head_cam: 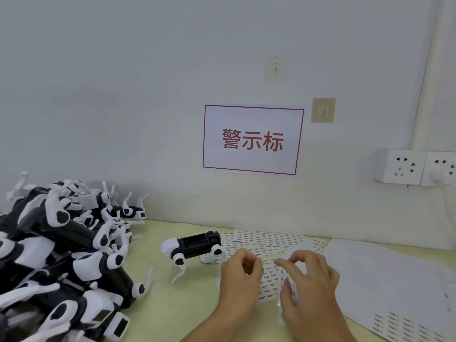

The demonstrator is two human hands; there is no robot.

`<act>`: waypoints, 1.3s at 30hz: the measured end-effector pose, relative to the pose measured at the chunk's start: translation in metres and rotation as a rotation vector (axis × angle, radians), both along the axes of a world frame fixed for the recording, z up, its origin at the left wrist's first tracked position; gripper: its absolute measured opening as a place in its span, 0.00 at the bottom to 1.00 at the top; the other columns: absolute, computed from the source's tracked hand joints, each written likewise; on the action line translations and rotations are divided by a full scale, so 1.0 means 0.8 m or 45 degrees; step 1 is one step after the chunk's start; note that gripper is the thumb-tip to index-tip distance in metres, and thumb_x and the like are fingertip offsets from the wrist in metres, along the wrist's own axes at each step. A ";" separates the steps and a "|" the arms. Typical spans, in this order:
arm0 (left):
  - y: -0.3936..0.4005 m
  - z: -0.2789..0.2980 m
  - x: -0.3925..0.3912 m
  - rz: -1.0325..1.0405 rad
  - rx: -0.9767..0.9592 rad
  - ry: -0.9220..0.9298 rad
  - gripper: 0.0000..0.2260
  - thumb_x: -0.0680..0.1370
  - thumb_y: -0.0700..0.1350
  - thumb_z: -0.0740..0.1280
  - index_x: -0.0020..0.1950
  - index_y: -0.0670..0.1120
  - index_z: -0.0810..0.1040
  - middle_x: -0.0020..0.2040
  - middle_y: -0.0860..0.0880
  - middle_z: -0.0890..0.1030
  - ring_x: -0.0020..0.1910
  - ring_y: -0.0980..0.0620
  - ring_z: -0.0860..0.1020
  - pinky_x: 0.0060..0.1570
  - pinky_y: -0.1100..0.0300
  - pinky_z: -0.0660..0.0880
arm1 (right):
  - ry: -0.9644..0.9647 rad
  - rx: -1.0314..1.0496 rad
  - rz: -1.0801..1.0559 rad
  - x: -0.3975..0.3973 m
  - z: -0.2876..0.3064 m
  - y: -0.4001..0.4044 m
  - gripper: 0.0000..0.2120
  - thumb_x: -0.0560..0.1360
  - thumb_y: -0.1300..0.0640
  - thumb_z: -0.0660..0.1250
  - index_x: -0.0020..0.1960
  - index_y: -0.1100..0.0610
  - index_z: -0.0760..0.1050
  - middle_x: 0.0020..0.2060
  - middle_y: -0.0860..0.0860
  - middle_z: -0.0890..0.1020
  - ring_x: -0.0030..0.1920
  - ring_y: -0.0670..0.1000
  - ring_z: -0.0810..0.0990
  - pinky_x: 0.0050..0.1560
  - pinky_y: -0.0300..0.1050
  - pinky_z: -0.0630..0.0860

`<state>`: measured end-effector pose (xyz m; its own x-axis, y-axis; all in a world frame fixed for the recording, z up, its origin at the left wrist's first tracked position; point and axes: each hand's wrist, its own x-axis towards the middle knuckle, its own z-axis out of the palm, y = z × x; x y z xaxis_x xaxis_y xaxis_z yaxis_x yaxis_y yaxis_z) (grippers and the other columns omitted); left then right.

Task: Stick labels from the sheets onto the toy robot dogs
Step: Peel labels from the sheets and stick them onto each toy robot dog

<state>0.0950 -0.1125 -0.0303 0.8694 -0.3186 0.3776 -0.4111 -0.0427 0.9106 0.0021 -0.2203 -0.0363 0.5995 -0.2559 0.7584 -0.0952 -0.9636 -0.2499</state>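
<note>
On the pale green table (pixel 187 304), a label sheet (pixel 269 280) is held between both hands: the left hand (pixel 240 275) pinches its left edge with curled fingers, and the right hand (pixel 309 285) curls round its bent right side. A single toy robot dog (pixel 195 246) is laid just beyond, touching further label sheets (pixel 269 236). A heap of toy dogs (pixel 56 262) is piled at the left.

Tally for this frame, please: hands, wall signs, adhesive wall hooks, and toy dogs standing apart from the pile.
Hands: 2, the left hand and right hand, both on a label sheet
Wall signs: 1
Wall hooks: 2
Dogs apart from the pile: 1
Total: 6
</note>
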 end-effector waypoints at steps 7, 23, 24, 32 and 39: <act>0.003 0.002 -0.003 -0.056 -0.032 -0.048 0.08 0.79 0.39 0.67 0.40 0.45 0.79 0.36 0.51 0.81 0.39 0.56 0.79 0.42 0.63 0.76 | 0.173 -0.056 0.379 0.004 -0.010 -0.003 0.32 0.64 0.61 0.67 0.69 0.54 0.75 0.51 0.44 0.73 0.55 0.38 0.66 0.53 0.43 0.69; 0.014 0.012 -0.007 -0.422 -0.204 0.252 0.15 0.84 0.39 0.55 0.48 0.41 0.82 0.37 0.47 0.81 0.36 0.51 0.77 0.33 0.60 0.70 | 0.101 0.515 0.618 -0.001 0.000 -0.005 0.32 0.67 0.70 0.66 0.63 0.39 0.75 0.49 0.42 0.77 0.54 0.48 0.76 0.45 0.37 0.75; 0.014 0.012 -0.008 -0.415 -0.205 0.252 0.15 0.83 0.38 0.56 0.47 0.42 0.82 0.36 0.48 0.81 0.35 0.52 0.77 0.33 0.61 0.70 | 0.100 0.557 0.619 -0.001 0.000 -0.007 0.32 0.67 0.71 0.66 0.62 0.40 0.75 0.48 0.42 0.77 0.53 0.48 0.76 0.45 0.37 0.75; 0.012 0.013 -0.008 -0.360 -0.098 0.180 0.07 0.81 0.37 0.63 0.47 0.39 0.79 0.34 0.51 0.80 0.35 0.53 0.77 0.33 0.60 0.71 | 0.162 0.748 0.589 -0.001 0.000 -0.010 0.30 0.69 0.74 0.65 0.60 0.43 0.77 0.44 0.42 0.79 0.47 0.46 0.78 0.42 0.38 0.75; 0.007 0.010 -0.007 -0.275 -0.054 0.098 0.07 0.81 0.38 0.65 0.44 0.40 0.79 0.32 0.50 0.79 0.32 0.55 0.76 0.32 0.65 0.71 | 0.155 0.801 0.564 -0.002 0.003 -0.008 0.28 0.70 0.75 0.65 0.57 0.45 0.78 0.41 0.46 0.80 0.45 0.46 0.79 0.39 0.39 0.75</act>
<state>0.0893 -0.1065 -0.0221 0.8097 -0.4857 0.3295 -0.3355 0.0776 0.9388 0.0007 -0.2263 -0.0341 0.8158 -0.3336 0.4724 0.2038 -0.5986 -0.7747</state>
